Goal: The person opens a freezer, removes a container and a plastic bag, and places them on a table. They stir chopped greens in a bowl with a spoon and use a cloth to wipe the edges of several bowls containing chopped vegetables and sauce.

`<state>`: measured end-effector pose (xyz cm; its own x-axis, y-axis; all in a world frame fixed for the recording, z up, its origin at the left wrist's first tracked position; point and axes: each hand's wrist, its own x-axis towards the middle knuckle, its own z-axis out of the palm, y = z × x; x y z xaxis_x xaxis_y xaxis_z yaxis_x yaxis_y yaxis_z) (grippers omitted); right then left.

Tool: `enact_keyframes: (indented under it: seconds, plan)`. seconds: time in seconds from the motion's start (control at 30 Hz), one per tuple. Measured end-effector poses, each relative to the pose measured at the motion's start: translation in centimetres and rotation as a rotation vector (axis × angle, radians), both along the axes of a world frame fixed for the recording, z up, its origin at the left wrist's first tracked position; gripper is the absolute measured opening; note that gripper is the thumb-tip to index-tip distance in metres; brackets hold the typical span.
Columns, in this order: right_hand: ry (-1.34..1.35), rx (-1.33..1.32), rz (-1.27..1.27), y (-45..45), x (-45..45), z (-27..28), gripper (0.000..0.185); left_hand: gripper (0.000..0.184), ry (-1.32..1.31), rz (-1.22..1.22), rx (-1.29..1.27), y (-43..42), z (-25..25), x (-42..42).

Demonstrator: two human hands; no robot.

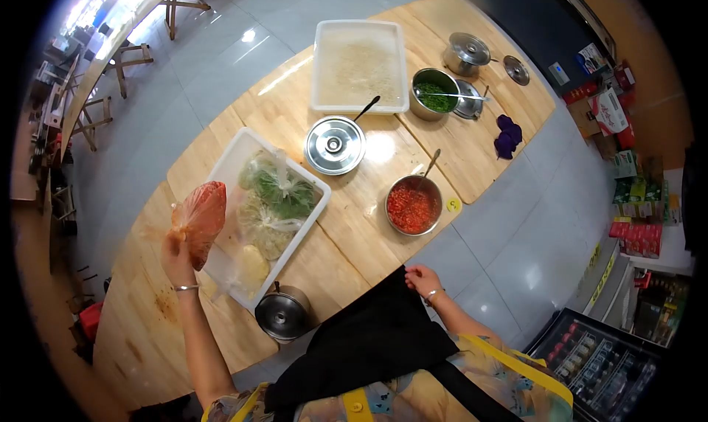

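My left hand (176, 260) is closed on the gathered neck of a clear plastic bag (203, 219) with red contents. The bag is raised over the left rim of a white plastic tub (318, 204). Inside the tub lie more clear bags, one with green leafy contents (289, 197), others with pale contents (265, 226). My right hand (424, 280) hangs just off the table edge beside my black apron (376, 315). Its fingers are loosely bent and slightly apart, with nothing visible in them. Nearest to it on the table is a metal pot of chopped red food (413, 209) with a spoon.
A lidded pot (335, 145) stands mid-table, another dark-lidded pot (283, 313) by the near edge. Farther off are a white tray (360, 68), a pot of chopped greens (435, 94), a lidded pot (467, 53) and purple pieces (507, 136). Boxes (640, 193) line the right wall.
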<state>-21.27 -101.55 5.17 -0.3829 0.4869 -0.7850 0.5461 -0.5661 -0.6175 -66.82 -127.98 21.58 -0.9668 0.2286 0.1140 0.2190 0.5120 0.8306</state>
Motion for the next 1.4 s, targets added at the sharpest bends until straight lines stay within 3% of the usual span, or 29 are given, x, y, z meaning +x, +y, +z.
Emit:
enact_keyframes:
  seconds: [0.07,0.13,0.2,0.27,0.5,0.67,0.87,0.93,1.17,1.4]
  plan:
    - [0.058,0.08,0.073,0.8,-1.2,0.8,0.017,0.016,-0.056,-0.037,0.215,2.3,3.4,2.6]
    - [0.124,0.161,0.151,1.5,-2.5,1.6,0.018,0.017,-0.021,-0.064,0.186,3.5,5.5,4.2]
    - [0.172,0.321,0.282,2.4,-3.5,3.0,0.019,0.014,-0.14,-0.245,0.232,5.2,7.0,6.8]
    - [0.199,0.314,0.308,3.4,-4.8,5.5,0.02,0.01,-0.226,-0.212,0.229,7.9,7.5,9.9]
    - [0.339,0.359,0.324,6.0,-5.3,9.2,0.02,0.009,-0.338,-0.341,0.195,12.7,3.5,17.4]
    - [0.312,0.341,0.282,7.0,-3.1,8.0,0.019,0.008,-0.372,-0.212,0.238,12.3,3.9,16.8]
    - [0.245,0.347,0.272,7.7,-1.0,7.5,0.019,0.008,-0.091,0.018,0.236,9.8,2.8,12.1]
    - [0.247,0.33,0.191,7.3,-0.3,6.8,0.017,0.014,-0.028,0.085,0.013,8.4,0.8,9.6]
    - [0.088,0.194,0.245,6.2,3.3,5.9,0.018,0.013,-0.044,0.458,0.086,4.0,-11.1,2.4]
    - [-0.034,0.252,0.191,6.9,5.2,4.0,0.014,0.013,-0.133,0.54,0.036,-0.5,-19.1,1.4]
